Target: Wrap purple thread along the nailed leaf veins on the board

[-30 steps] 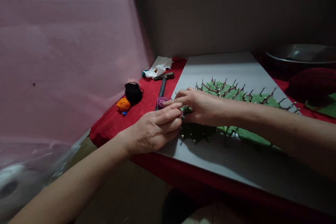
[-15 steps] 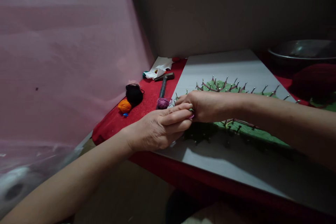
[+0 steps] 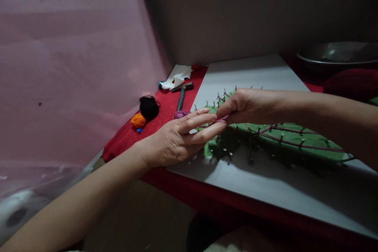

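R hand (image 3: 240,104) pinched purple yarn (image 3: 222,119) above left end of green leaf (image 3: 319,140), prob. for tension, L hand (image 3: 177,139) fingers outstretched against it, grip unclear, w/ yarn ball (image 3: 180,114) lying close at left, prob. for slack.

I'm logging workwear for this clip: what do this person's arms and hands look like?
The left hand and right hand are ungloved; the left forearm and right forearm are bare where visible. No watch or bracelet shows on either wrist. No ring is visible, though not every finger shows fully.
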The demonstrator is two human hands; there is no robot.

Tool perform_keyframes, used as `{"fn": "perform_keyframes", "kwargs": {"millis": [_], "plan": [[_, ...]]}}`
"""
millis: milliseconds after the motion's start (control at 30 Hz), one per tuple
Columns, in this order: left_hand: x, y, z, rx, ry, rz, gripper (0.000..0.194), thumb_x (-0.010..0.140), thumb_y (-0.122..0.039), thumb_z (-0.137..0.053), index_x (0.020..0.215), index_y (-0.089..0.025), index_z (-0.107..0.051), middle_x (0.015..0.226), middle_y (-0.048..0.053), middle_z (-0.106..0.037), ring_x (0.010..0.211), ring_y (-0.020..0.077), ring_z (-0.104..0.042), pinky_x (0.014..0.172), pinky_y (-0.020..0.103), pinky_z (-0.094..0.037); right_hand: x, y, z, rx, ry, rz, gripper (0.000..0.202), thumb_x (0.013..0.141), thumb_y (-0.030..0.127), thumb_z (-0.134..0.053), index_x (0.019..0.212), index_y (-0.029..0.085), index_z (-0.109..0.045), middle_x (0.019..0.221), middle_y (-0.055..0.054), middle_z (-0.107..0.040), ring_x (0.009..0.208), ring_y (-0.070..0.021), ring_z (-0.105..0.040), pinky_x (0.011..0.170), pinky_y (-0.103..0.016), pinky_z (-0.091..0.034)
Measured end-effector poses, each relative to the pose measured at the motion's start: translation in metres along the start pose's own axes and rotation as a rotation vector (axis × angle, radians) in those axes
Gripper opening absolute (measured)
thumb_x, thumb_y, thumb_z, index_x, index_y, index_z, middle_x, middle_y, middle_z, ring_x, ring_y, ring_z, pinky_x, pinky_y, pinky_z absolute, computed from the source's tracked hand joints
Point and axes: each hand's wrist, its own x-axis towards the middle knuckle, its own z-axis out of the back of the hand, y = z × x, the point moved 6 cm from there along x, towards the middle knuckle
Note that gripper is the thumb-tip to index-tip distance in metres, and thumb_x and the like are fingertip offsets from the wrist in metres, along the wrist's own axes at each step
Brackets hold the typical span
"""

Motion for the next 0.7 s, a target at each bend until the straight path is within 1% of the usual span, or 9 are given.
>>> {"fn": "perform_keyframes", "kwargs": {"millis": [100,167,233,300,367,467,533,600,700], "plan": [[0.001,0.0,-0.002,0.045,0.024,-0.005,0.033,0.085,-0.007,-0.061,0.116,-0.019,-0.06,0.141,-0.003,-0.051,0.142,0.0191,-0.031,0.123,0.04,-0.032,-0.013,-0.009,0.004,0.157,0.075,-0.035,0.03,0.086,0.046,-0.054,0.09,0.02,-0.068,0.059,0.005,-0.043,0.054,-0.0092,-0.034,0.051,-0.025,-0.027],[0.002,0.001,-0.002,0.068,0.04,-0.002,0.029,0.087,-0.01,-0.06,0.115,-0.019,-0.06,0.144,-0.003,-0.049,0.142,0.0185,-0.031,0.122,0.039,-0.034,-0.019,-0.012,0.008,0.236,0.083,-0.056,0.034,0.089,0.051,-0.052,0.093,0.021,-0.068,0.056,0.006,-0.042,0.051,-0.0089,-0.033,0.05,-0.025,-0.028],[0.004,0.001,-0.001,0.078,0.052,0.0,0.023,0.089,-0.013,-0.059,0.112,-0.017,-0.06,0.144,-0.001,-0.048,0.14,0.0186,-0.033,0.121,0.04,-0.036,-0.023,-0.012,0.013,0.251,0.029,-0.07,0.037,0.091,0.052,-0.049,0.08,0.021,-0.066,0.055,0.005,-0.045,0.052,-0.0089,-0.038,0.054,-0.025,-0.032],[0.007,0.001,0.0,0.08,0.064,0.006,0.019,0.09,-0.014,-0.059,0.109,-0.016,-0.06,0.142,0.002,-0.05,0.138,0.0201,-0.037,0.119,0.042,-0.039,-0.024,-0.009,0.016,0.236,-0.046,-0.078,0.041,0.092,0.051,-0.049,0.069,0.02,-0.062,0.06,0.002,-0.054,0.059,-0.0099,-0.046,0.062,-0.026,-0.036],[0.008,0.002,0.001,0.07,0.076,0.015,0.018,0.09,-0.015,-0.058,0.108,-0.015,-0.06,0.139,0.003,-0.054,0.134,0.0216,-0.042,0.116,0.043,-0.042,-0.023,-0.005,0.017,0.245,-0.111,-0.053,0.039,0.092,0.05,-0.05,0.07,0.019,-0.062,0.071,0.0,-0.061,0.067,-0.0112,-0.051,0.066,-0.026,-0.038],[0.008,0.003,0.002,0.045,0.074,0.033,0.016,0.091,-0.014,-0.056,0.106,-0.018,-0.06,0.132,0.0,-0.059,0.13,0.0211,-0.047,0.113,0.042,-0.046,-0.021,0.0,0.011,0.362,-0.153,0.007,0.037,0.091,0.049,-0.052,0.074,0.018,-0.063,0.083,-0.002,-0.063,0.075,-0.0124,-0.053,0.069,-0.027,-0.04],[0.007,0.003,0.002,0.043,0.048,0.023,0.016,0.091,-0.012,-0.057,0.104,-0.02,-0.061,0.129,-0.002,-0.061,0.129,0.0198,-0.047,0.112,0.041,-0.046,-0.02,-0.002,0.004,0.529,-0.134,0.017,0.037,0.09,0.048,-0.054,0.07,0.017,-0.06,0.081,-0.003,-0.061,0.076,-0.0132,-0.054,0.072,-0.028,-0.043],[0.006,0.002,0.001,0.055,0.027,0.0,0.019,0.088,-0.01,-0.06,0.105,-0.018,-0.061,0.126,-0.002,-0.062,0.128,0.0193,-0.048,0.114,0.041,-0.044,-0.02,-0.005,-0.002,0.686,-0.091,0.02,0.032,0.089,0.042,-0.057,0.069,0.017,-0.059,0.078,-0.003,-0.06,0.078,-0.0136,-0.055,0.077,-0.029,-0.045],[0.005,0.003,-0.002,0.057,0.036,0.01,0.032,0.087,-0.008,-0.06,0.118,-0.017,-0.057,0.127,-0.001,-0.062,0.127,0.0169,-0.048,0.118,0.039,-0.039,-0.019,-0.008,-0.006,0.765,-0.03,0.039,0.028,0.09,0.036,-0.056,0.071,0.017,-0.06,0.081,-0.003,-0.061,0.08,-0.0139,-0.057,0.079,-0.03,-0.046]]}}
